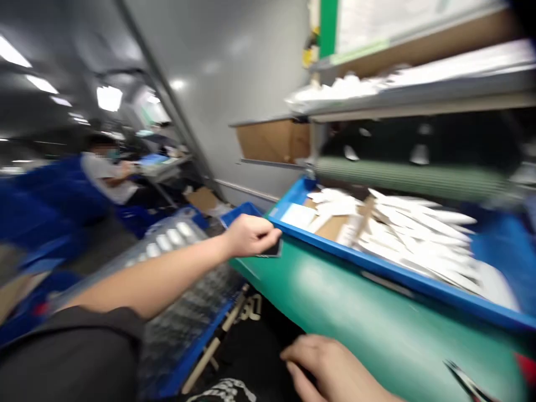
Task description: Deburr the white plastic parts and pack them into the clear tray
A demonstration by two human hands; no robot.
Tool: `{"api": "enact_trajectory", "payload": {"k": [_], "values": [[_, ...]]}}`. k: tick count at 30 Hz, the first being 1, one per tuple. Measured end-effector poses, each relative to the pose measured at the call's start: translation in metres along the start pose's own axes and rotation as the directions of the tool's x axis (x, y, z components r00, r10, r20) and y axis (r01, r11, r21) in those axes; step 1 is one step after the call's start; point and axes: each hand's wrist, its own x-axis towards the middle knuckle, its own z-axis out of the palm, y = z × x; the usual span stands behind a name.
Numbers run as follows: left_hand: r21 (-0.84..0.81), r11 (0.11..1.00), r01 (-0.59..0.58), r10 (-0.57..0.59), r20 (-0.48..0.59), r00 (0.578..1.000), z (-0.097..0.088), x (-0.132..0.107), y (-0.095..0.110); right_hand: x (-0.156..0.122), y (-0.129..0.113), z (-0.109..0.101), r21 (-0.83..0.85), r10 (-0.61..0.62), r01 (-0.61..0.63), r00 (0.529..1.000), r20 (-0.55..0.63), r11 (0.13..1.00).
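My left hand reaches out over the left end of the green table, its fingers closed on a small dark flat piece. My right hand hangs low at the table's near edge, fingers curled; what it holds, if anything, is hidden. The whole view is smeared by motion.
A blue tray of white strips and cardboard runs along the table's far side. Below my left arm a blue crate holds clear blister trays. Shelves with white parts stand above. Another person in blue sits at the far left. Tweezers lie at bottom right.
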Motion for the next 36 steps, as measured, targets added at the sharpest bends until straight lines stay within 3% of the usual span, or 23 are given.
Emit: {"api": "enact_trajectory", "payload": {"k": [1,4,7,9,12,14,16,18,20,21,23,25,27,28,29,31,32,33,35,36], "values": [[-0.027,0.999,0.019,-0.02,-0.035,0.999,0.004,0.012,-0.001,0.0,-0.002,-0.006,0.0,0.006,-0.006,1.0,-0.029,1.0],[-0.149,0.988,0.033,-0.039,-0.034,0.999,0.021,0.054,-0.002,0.0,-0.015,-0.032,-0.096,-0.16,0.146,0.975,-0.156,0.985],[-0.152,0.986,0.075,-0.071,0.036,0.997,0.043,0.097,0.005,-0.006,-0.035,-0.065,-0.176,-0.199,0.157,0.947,-0.252,0.972],[-0.064,0.988,0.137,-0.128,0.128,0.984,0.06,0.127,0.006,-0.013,-0.044,-0.086,-0.222,-0.217,0.152,0.927,-0.305,0.963],[0.137,0.945,0.298,-0.326,0.294,0.898,0.088,0.164,0.001,-0.027,-0.045,-0.113,-0.297,-0.172,0.05,0.9,-0.4,0.953],[0.205,0.927,0.314,-0.371,0.391,0.842,0.106,0.18,-0.004,-0.044,-0.037,-0.127,-0.358,-0.117,-0.075,0.867,-0.484,0.931],[0.22,0.927,0.303,-0.37,0.415,0.832,0.122,0.189,-0.008,-0.068,-0.025,-0.135,-0.406,-0.069,-0.209,0.818,-0.571,0.89],[0.217,0.929,0.3,-0.366,0.411,0.835,0.133,0.193,-0.014,-0.099,-0.012,-0.136,-0.399,0.007,-0.358,0.751,-0.66,0.844],[0.189,0.933,0.308,-0.359,0.413,0.837,0.138,0.194,-0.02,-0.133,0.0,-0.13,-0.326,0.125,-0.524,0.652,-0.748,0.787],[0.16,0.936,0.313,-0.352,0.415,0.839,0.139,0.193,-0.023,-0.149,0.004,-0.124,-0.273,0.177,-0.603,0.58,-0.795,0.749],[0.067,0.949,0.307,-0.31,0.357,0.881,0.137,0.19,-0.026,-0.178,0.01,-0.11,-0.143,0.267,-0.736,0.41,-0.872,0.661],[-0.057,0.957,0.285,-0.274,0.156,0.949,0.131,0.186,-0.024,-0.199,0.01,-0.095,-0.031,0.328,-0.8,0.28,-0.902,0.599],[-0.191,0.96,0.205,-0.233,-0.134,0.963,0.124,0.18,-0.015,-0.211,0.01,-0.084,0.042,0.363,-0.837,0.191,-0.912,0.546],[-0.33,0.939,0.096,-0.192,-0.274,0.942,0.121,0.176,-0.007,-0.215,0.01,-0.081,0.075,0.376,-0.857,0.144,-0.915,0.509],[-0.475,0.879,-0.034,-0.186,-0.409,0.893,0.117,0.172,0.002,-0.217,0.012,-0.079,0.11,0.393,-0.881,0.091,-0.915,0.461],[-0.692,0.69,-0.213,-0.223,-0.483,0.847,0.11,0.161,0.027,-0.218,0.018,-0.081,0.186,0.453,-0.925,-0.018,-0.891,0.331],[-0.724,0.643,-0.248,-0.238,-0.497,0.834,0.108,0.155,0.041,-0.216,0.023,-0.084,0.21,0.491,-0.942,-0.057,-0.869,0.263],[-0.755,0.623,-0.205,-0.241,-0.434,0.868,0.107,0.149,0.054,-0.213,0.028,-0.088,0.213,0.524,-0.956,-0.079,-0.848,0.201],[-0.836,0.496,-0.235,-0.274,-0.408,0.871,0.11,0.135,0.078,-0.202,0.038,-0.096,0.162,0.565,-0.98,-0.071,-0.822,0.113],[-0.886,0.416,-0.205,-0.26,-0.332,0.907,0.113,0.129,0.086,-0.196,0.043,-0.1,0.12,0.571,-0.989,-0.051,-0.819,0.084]]}}
